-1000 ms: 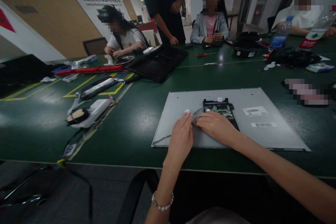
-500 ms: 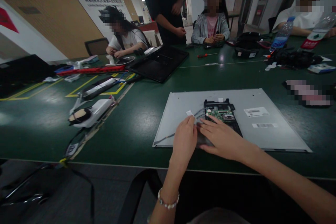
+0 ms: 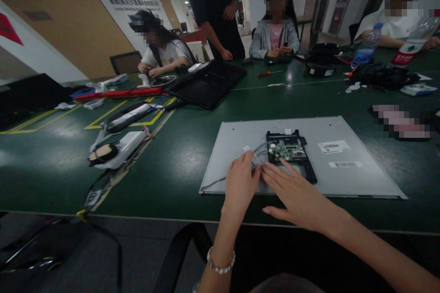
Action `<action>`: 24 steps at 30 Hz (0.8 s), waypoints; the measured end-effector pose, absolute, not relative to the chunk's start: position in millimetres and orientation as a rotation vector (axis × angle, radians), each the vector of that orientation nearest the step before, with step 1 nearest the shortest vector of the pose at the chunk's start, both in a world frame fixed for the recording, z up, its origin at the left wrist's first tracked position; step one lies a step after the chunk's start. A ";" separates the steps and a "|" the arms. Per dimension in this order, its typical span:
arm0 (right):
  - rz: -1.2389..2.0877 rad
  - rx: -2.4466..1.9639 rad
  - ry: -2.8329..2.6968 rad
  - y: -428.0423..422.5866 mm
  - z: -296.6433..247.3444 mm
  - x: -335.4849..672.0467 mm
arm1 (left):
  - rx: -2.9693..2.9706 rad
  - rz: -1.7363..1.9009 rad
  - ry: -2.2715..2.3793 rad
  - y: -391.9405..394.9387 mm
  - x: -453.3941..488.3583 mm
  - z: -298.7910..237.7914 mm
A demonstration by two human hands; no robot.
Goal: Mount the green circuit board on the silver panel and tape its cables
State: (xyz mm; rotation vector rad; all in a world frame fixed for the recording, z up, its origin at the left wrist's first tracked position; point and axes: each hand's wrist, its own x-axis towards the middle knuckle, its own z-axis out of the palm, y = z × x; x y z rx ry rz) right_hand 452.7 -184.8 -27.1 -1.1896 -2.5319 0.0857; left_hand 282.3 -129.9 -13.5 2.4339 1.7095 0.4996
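A grey metal-backed display panel (image 3: 343, 174) lies flat on the table. A black frame (image 3: 311, 171) with a green circuit board (image 3: 287, 152) sits on its back, and grey cables (image 3: 261, 146) run left from the board. My left hand (image 3: 240, 181) is closed at the cables, its thumb and fingers around a pale tape-like strip (image 3: 256, 160). The fingers of my right hand (image 3: 299, 194) are stretched out, with fingertips at the strip's lower end and the thumb apart. Under my left hand part of the cable is hidden.
A black monitor shell (image 3: 209, 84) lies beyond the panel. At left are a white device (image 3: 129, 146) and a black power strip (image 3: 127, 116). A screwdriver (image 3: 264, 74), bottles (image 3: 367, 48) and a blurred pink item (image 3: 400, 121) are farther off. Several people are around the table.
My right hand has drawn back toward me and right, uncovering more of the board and frame; its thumb has spread away. My left hand stays nearly in place.
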 end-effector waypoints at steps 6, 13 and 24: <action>0.249 -1.186 -2.515 -191.0 -17.9 460.4 | 2.437 0.602 1.699 -128.9 280.2 -21.4; 0.367 -1.513 -2.088 -196.6 -4.6 527.5 | 2.372 0.752 1.695 -130.0 278.6 -25.4; 0.547 -2.022 -1.281 -194.0 -50.9 672.1 | 2.206 1.070 1.682 -133.6 270.4 -17.8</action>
